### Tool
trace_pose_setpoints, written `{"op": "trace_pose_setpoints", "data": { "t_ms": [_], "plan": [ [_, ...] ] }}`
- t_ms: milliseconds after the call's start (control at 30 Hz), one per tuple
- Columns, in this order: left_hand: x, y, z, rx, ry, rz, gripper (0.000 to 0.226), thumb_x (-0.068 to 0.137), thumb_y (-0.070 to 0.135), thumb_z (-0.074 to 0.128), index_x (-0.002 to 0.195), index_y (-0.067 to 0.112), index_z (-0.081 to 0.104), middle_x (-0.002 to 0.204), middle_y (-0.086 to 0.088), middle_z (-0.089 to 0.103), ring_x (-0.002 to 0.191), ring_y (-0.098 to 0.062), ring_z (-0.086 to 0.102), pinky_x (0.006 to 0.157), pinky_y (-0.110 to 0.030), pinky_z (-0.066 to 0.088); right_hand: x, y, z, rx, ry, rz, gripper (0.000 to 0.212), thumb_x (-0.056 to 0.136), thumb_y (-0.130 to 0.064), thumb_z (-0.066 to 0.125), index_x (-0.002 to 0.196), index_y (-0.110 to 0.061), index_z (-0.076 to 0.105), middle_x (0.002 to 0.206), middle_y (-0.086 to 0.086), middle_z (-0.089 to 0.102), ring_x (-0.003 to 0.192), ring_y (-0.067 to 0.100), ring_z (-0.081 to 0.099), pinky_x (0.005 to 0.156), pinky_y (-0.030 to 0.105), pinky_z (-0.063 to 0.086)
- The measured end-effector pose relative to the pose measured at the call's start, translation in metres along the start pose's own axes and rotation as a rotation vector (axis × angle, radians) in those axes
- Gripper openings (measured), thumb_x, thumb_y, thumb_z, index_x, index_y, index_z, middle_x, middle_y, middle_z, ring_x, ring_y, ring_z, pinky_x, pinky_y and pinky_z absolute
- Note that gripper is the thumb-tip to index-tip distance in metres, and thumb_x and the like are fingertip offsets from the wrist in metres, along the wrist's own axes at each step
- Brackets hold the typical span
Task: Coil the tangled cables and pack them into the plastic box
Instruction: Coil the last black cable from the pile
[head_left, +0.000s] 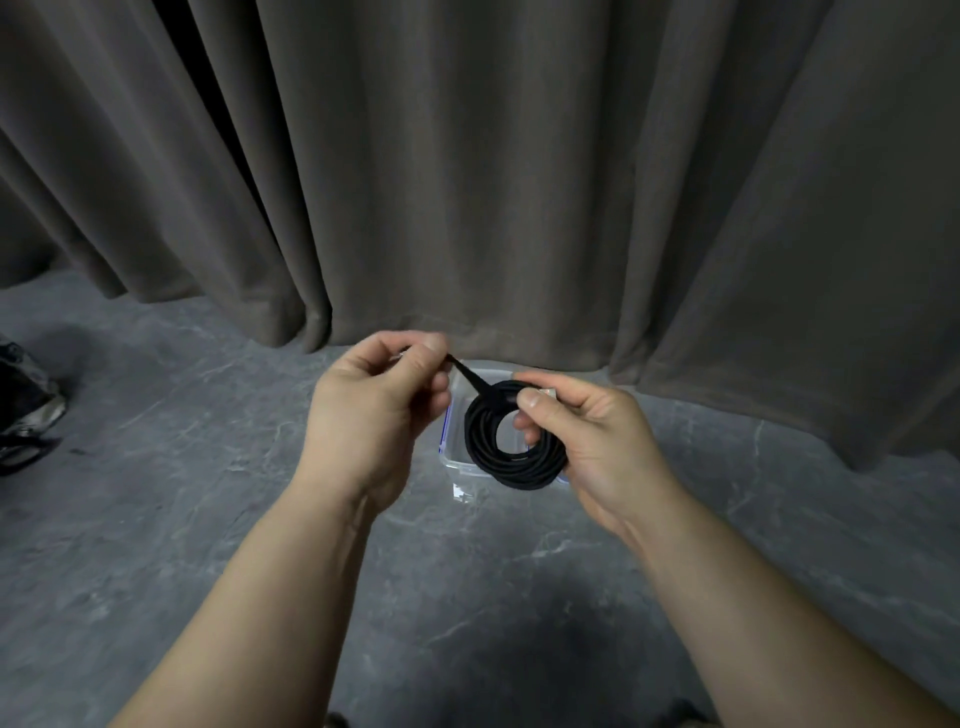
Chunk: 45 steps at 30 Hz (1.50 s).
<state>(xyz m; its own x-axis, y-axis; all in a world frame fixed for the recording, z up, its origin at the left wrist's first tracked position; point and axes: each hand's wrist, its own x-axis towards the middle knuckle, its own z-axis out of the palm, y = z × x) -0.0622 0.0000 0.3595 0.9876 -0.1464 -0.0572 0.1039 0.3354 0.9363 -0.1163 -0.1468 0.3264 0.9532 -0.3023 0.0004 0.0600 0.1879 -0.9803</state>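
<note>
A black cable (506, 460) is wound into a round coil and held in the air above the clear plastic box (453, 457). My right hand (587, 441) grips the coil at its right side, thumb on top near a pale connector. My left hand (379, 410) pinches the end of a flat black strap (470, 380) that runs taut from the coil's top up to my fingers. The box stands on the grey floor just in front of the curtain, mostly hidden behind the coil and my hands; a blue seal shows along its left rim.
A heavy grey-brown curtain (519, 182) hangs across the whole back, reaching the floor right behind the box. A dark bundle of things (26, 410) lies at the far left edge. Grey marbled floor (182, 519) spreads around.
</note>
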Motion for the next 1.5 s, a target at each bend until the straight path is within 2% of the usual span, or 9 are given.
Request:
{"op": "trace_pose_setpoints", "data": {
  "t_ms": [167,367,500,633,733,900,1133,1333,1500],
  "plan": [
    [0.008,-0.011,-0.006,-0.027,0.110,0.008,0.009,0.088,0.002,0.063,0.083,0.009,0.063,0.060,0.003,0.059,0.053,-0.004,0.057,0.057,-0.017,0.051,-0.004,-0.004,0.001,0.176,-0.191,0.086,0.019,0.081,-0.009,0.064,0.097,-0.009,0.072,0.077,0.012,0.064,0.063,0.011,0.056,0.061,0.019,0.048],
    [0.004,-0.025,-0.005,0.338,0.123,0.100,0.020,0.082,0.014,0.074,0.096,0.013,0.061,0.091,0.001,0.060,0.074,-0.008,0.058,0.065,-0.014,0.048,-0.004,-0.008,0.003,0.290,-0.230,0.107,0.016,0.077,-0.010,0.067,0.091,-0.010,0.077,0.081,0.012,0.065,0.067,0.013,0.056,0.059,0.020,0.048],
    [0.001,-0.013,-0.005,0.320,0.260,0.224,0.018,0.090,0.027,0.066,0.074,0.020,0.061,0.070,0.012,0.059,0.063,0.001,0.050,0.064,-0.017,0.042,-0.001,-0.008,0.001,0.302,-0.101,0.096,0.022,0.072,-0.014,0.066,0.092,-0.009,0.074,0.081,0.012,0.066,0.067,0.014,0.057,0.058,0.019,0.048],
    [-0.012,-0.009,0.000,0.363,-0.014,0.219,0.033,0.080,0.047,0.068,0.078,0.014,0.063,0.075,0.007,0.063,0.073,-0.004,0.056,0.073,-0.026,0.046,0.002,-0.008,0.002,0.304,-0.008,0.059,0.018,0.077,-0.011,0.063,0.094,-0.008,0.071,0.078,0.008,0.068,0.065,0.011,0.058,0.059,0.017,0.048],
    [-0.015,-0.016,0.004,0.447,-0.207,-0.002,0.049,0.061,0.053,0.080,0.094,0.021,0.061,0.091,0.000,0.069,0.086,-0.013,0.065,0.079,-0.030,0.052,0.002,-0.008,0.004,0.293,0.023,0.025,0.015,0.087,-0.004,0.057,0.095,-0.008,0.069,0.077,0.005,0.070,0.064,0.009,0.059,0.060,0.017,0.048],
    [-0.015,-0.019,0.009,0.244,-0.182,-0.103,0.021,0.085,0.017,0.071,0.100,0.014,0.057,0.092,-0.020,0.068,0.082,-0.026,0.067,0.089,-0.053,0.053,-0.001,-0.007,0.008,0.288,0.054,-0.010,0.018,0.089,-0.003,0.057,0.101,-0.007,0.068,0.079,0.006,0.069,0.066,0.010,0.058,0.062,0.018,0.048],
    [-0.013,-0.019,0.015,-0.124,-0.174,-0.104,0.029,0.073,0.021,0.070,0.094,0.009,0.055,0.070,-0.007,0.061,0.059,-0.012,0.058,0.063,-0.028,0.054,-0.001,-0.001,0.019,0.259,0.102,-0.087,0.018,0.079,-0.017,0.067,0.095,-0.018,0.074,0.079,0.008,0.069,0.074,0.017,0.060,0.079,0.030,0.051],
    [-0.011,-0.021,0.010,-0.054,-0.220,-0.105,0.036,0.074,0.010,0.068,0.108,0.009,0.055,0.073,-0.008,0.056,0.061,-0.013,0.055,0.062,-0.027,0.051,-0.003,0.001,0.018,0.138,0.129,-0.147,0.021,0.090,-0.002,0.060,0.103,-0.017,0.069,0.084,0.006,0.070,0.074,0.014,0.062,0.071,0.022,0.052],
    [-0.013,-0.022,0.011,0.070,-0.110,-0.028,0.016,0.090,0.007,0.061,0.105,0.007,0.057,0.074,-0.010,0.064,0.058,-0.015,0.061,0.053,-0.019,0.049,-0.007,0.001,0.020,0.147,0.114,-0.138,0.023,0.089,0.000,0.059,0.100,-0.017,0.069,0.079,0.002,0.072,0.065,0.009,0.061,0.069,0.020,0.051]
  ]
}}
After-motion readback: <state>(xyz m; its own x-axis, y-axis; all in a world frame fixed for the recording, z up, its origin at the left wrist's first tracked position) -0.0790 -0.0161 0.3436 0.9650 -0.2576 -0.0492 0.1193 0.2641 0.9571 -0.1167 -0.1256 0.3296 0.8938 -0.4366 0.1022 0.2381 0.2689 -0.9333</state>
